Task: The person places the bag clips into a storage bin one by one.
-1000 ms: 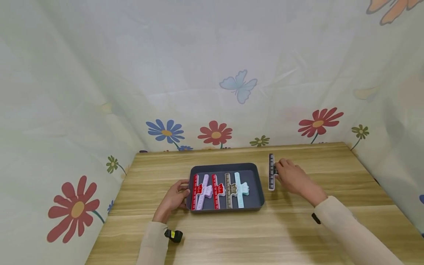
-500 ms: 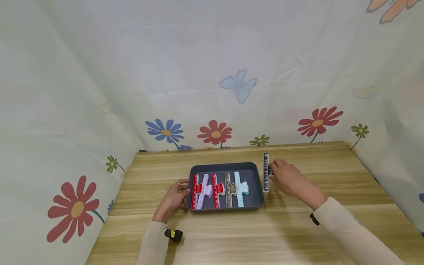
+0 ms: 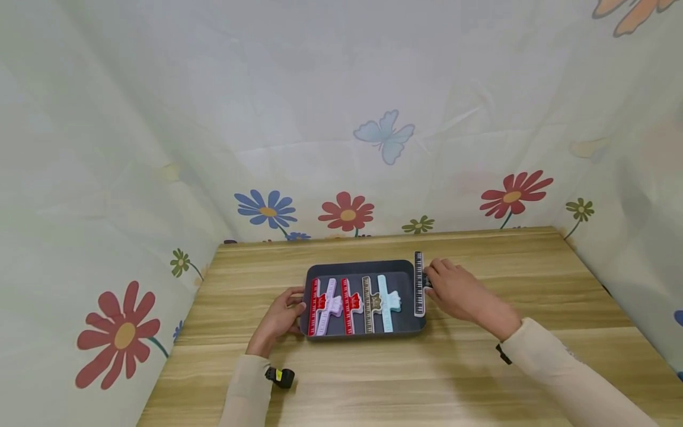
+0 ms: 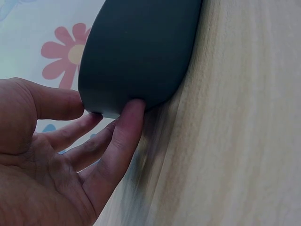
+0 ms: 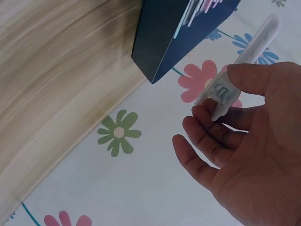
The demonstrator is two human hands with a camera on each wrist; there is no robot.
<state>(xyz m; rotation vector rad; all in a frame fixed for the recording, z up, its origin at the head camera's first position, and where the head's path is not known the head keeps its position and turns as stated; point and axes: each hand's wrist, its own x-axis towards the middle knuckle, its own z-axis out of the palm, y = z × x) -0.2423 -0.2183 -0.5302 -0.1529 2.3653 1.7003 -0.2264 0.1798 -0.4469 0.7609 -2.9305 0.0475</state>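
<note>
My right hand pinches a long black clip with a piano-key pattern by its handle, thumb against fingers. The clip stands lengthwise over the right rim of a dark grey tray. In the right wrist view the clip's white underside and small spring show. My left hand holds the tray's left end, with thumb and fingertips on its outer wall. Inside lie two red clips, a lilac clip, a brown clip and a pale blue clip, roughly side by side.
The tray stands on a wood-grain table. A pale curtain printed with flowers and a butterfly hangs behind the table and along both sides. A black wrist device sits at the left cuff.
The right hand has carried the black clip left, from beside the tray to over its right rim. My left hand and the clips inside the tray have stayed in place.
</note>
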